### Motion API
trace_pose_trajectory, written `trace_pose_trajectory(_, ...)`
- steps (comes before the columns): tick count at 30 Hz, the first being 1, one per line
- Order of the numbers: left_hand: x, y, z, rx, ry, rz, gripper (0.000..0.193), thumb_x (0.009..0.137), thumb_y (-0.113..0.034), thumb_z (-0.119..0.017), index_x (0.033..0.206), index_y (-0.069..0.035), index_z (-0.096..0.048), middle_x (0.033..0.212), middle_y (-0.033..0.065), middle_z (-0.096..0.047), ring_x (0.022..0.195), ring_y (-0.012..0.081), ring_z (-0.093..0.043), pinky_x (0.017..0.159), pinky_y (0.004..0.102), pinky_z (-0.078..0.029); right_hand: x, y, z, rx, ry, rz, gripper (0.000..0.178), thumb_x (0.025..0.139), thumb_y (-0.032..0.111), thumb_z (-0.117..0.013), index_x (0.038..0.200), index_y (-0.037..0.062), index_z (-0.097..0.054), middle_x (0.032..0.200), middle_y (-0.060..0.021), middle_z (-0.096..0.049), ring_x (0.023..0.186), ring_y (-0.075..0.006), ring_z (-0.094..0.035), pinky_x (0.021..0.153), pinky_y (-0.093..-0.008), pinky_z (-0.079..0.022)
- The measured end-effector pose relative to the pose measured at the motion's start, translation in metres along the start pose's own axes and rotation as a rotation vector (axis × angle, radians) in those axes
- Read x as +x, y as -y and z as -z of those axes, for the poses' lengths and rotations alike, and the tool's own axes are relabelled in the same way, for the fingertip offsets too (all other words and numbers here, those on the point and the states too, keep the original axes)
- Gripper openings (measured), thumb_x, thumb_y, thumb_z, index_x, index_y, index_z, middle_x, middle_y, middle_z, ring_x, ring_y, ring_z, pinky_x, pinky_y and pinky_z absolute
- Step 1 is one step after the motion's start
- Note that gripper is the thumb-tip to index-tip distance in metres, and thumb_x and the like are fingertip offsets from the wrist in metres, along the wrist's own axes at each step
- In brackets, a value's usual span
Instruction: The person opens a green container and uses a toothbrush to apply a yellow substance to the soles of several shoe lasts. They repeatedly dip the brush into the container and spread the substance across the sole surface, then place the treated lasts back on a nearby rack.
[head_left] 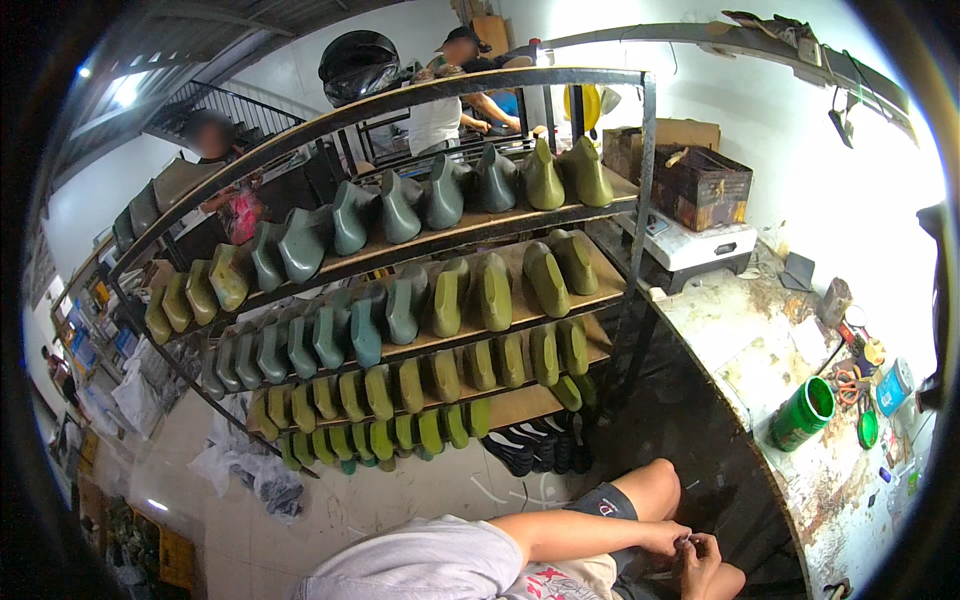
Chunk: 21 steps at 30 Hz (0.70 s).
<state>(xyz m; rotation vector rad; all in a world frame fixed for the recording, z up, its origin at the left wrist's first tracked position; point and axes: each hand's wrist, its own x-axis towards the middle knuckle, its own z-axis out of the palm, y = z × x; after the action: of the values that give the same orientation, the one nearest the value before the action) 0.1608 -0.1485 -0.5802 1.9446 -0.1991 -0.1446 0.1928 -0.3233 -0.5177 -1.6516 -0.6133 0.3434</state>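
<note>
My left hand (662, 538) and my right hand (701, 566) meet in front of my knees, fingertips pinched together. Between them is a small pale bit, too tiny to name. My left forearm lies across my lap, over dark shorts (605, 503). To the left of my hands, beyond my knee, stands a metal rack (646, 150) whose shelves carry rows of shoe lasts, some grey (402, 212) and others olive green (545, 278). Several black shoes or soles (540, 447) sit on the lowest level.
On the right, a stained worktable (735, 330) holds an open green can (803, 414), scissors (848, 388) and a blue-and-white tub (893, 388). A dirty crate (702, 188) stands on a white machine (700, 242). A person in white (436, 122) works behind the rack. Plastic bags (250, 465) lie on the floor.
</note>
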Motion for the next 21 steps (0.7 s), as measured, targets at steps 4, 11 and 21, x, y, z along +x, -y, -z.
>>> trace_pose_trajectory(4, 0.001, 0.003, -0.001, 0.015, 0.014, 0.04, 0.035, 0.073, -0.012, -0.073, 0.104, -0.001, -0.059, 0.093, 0.0208, -0.069, 0.091, 0.0379, -0.068, 0.076, 0.0474, -0.051, -0.001, -0.005, 0.002, -0.038, -0.006, 0.034, 0.013, 0.096, 0.006, -0.071, 0.106, -0.0024, -0.069, 0.093, -0.0089, -0.073, 0.084, -0.0152, -0.067, 0.078, -0.0279, -0.055)
trace_pose_trajectory(11, -0.002, -0.005, 0.001, -0.005, 0.009, 0.024, 0.04, 0.071, -0.005, -0.07, 0.109, 0.001, -0.057, 0.097, 0.0226, -0.068, 0.098, 0.0413, -0.066, 0.082, 0.0479, -0.049, 0.001, -0.012, 0.005, -0.106, -0.012, 0.057, 0.012, 0.097, 0.007, -0.071, 0.105, -0.0023, -0.069, 0.092, -0.0092, -0.074, 0.083, -0.0154, -0.068, 0.077, -0.028, -0.055)
trace_pose_trajectory(21, -0.007, -0.019, 0.006, -0.03, -0.008, -0.006, 0.037, 0.075, -0.005, -0.071, 0.108, 0.0, -0.055, 0.099, 0.0215, -0.068, 0.098, 0.0404, -0.065, 0.082, 0.0479, -0.049, -0.001, -0.005, 0.005, -0.137, -0.034, 0.09, 0.012, 0.098, 0.011, -0.071, 0.101, -0.0015, -0.07, 0.09, -0.0096, -0.074, 0.083, -0.0156, -0.068, 0.077, -0.0284, -0.055)
